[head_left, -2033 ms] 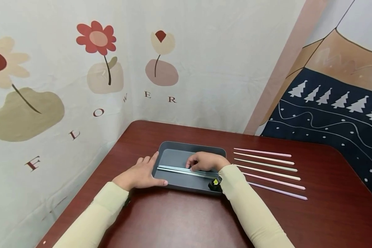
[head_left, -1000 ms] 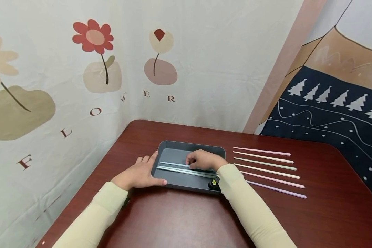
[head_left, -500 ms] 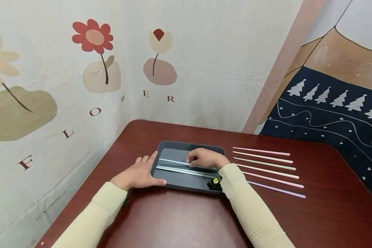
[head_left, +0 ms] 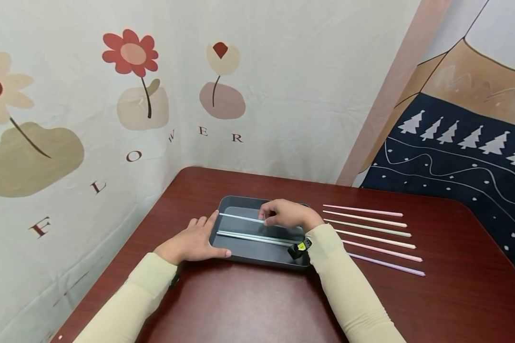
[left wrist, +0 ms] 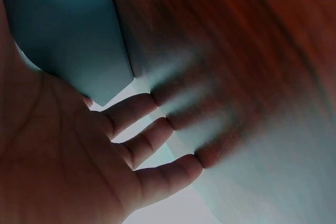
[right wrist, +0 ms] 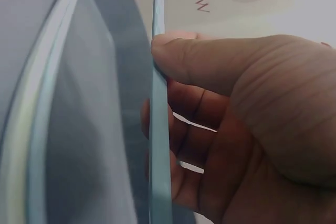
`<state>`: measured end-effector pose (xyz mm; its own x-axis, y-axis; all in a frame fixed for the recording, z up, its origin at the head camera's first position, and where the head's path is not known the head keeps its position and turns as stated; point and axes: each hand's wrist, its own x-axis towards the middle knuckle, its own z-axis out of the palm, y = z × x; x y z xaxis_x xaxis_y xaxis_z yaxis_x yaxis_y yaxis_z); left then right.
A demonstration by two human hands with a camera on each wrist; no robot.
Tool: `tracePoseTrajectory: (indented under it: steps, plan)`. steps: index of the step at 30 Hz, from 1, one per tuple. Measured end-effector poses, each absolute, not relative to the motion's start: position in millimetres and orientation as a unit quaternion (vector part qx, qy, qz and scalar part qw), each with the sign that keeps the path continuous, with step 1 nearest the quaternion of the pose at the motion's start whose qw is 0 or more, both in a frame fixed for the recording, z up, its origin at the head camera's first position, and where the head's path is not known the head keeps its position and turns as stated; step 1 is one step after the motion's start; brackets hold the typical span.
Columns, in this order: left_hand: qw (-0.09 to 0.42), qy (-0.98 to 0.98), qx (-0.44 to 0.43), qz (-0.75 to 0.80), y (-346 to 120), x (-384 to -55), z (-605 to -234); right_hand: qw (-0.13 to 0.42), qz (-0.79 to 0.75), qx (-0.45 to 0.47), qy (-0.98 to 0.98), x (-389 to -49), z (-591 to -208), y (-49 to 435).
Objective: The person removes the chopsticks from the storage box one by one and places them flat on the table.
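My right hand [head_left: 285, 213] pinches a light blue chopstick [right wrist: 160, 150] between thumb and fingers, over the back half of a dark grey tray [head_left: 240, 251]. In the head view the chopstick's thin end points left, by the tray's left rim. Two more chopsticks [head_left: 253, 237], pale green and light blue, lie side by side across the tray's floor. My left hand [head_left: 193, 240] rests at the tray's left end, fingers spread, thumb along the front left corner. From the left wrist, the fingertips [left wrist: 184, 166] touch the tabletop beside the tray's outer wall [left wrist: 68, 30].
On the table [head_left: 240, 305], right of the tray, several pastel chopsticks lie in a spaced row, from a pink chopstick [head_left: 362, 210] at the back to a purple chopstick [head_left: 388, 265] in front. A printed curtain [head_left: 283, 95] hangs behind the table.
The right hand has lifted one chopstick away from the others in the tray and carried it toward the back rim. The left hand has stayed at the tray's left end.
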<state>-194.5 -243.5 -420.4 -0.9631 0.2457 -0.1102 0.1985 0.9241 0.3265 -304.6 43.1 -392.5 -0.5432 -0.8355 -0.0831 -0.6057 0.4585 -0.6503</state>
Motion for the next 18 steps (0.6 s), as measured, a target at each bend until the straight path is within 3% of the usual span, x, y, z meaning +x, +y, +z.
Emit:
tracePoseTrajectory:
  steps: [18]
  plan:
    - [0.077, 0.977, 0.114, 0.160, -243.2, -193.1, -419.4, 0.164, -0.298, -0.437, 0.833, -287.2, -358.4, 83.6]
